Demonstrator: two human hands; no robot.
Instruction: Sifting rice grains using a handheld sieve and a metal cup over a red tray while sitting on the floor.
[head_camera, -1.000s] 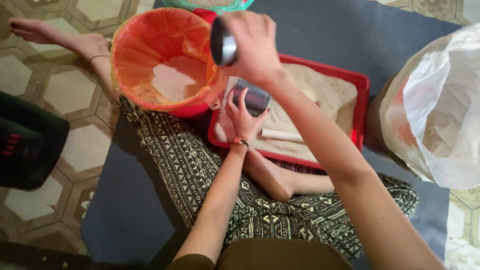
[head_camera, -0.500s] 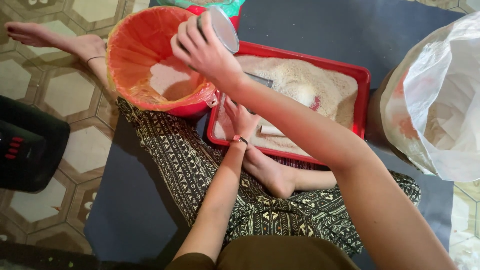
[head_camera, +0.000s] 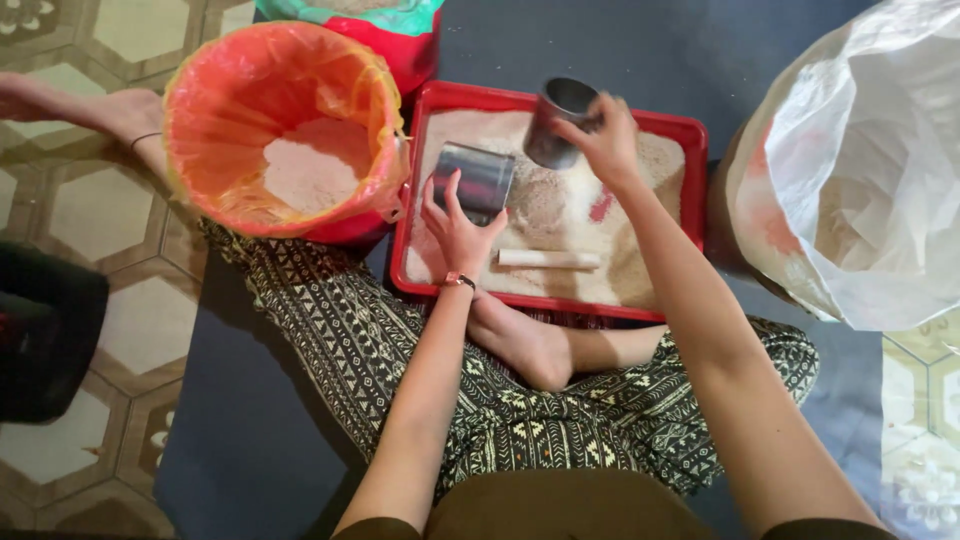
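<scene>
From the head camera, your right hand (head_camera: 610, 145) sits at about 12 o'clock, fingers closed around a small metal cup (head_camera: 556, 122) — tilted, mouth up and away, over the red tray (head_camera: 690, 135). Your left hand (head_camera: 458, 222) lies at 11 o'clock from your lap, fingers curled onto a second metal cup (head_camera: 475, 180) that rests in the tray's pale powder (head_camera: 560, 205). A short wooden stick (head_camera: 549, 259) lies flat on the powder just beside that hand, toward 3 o'clock. At 10 o'clock stands a round bucket (head_camera: 285, 130) lined with orange plastic, touching the tray's left rim and partly filled with pinkish powder. At 3 o'clock a big white plastic sack (head_camera: 860, 170) slumps open — well apart from both hands. You sit cross-legged on the dark mat (head_camera: 230, 400).
</scene>
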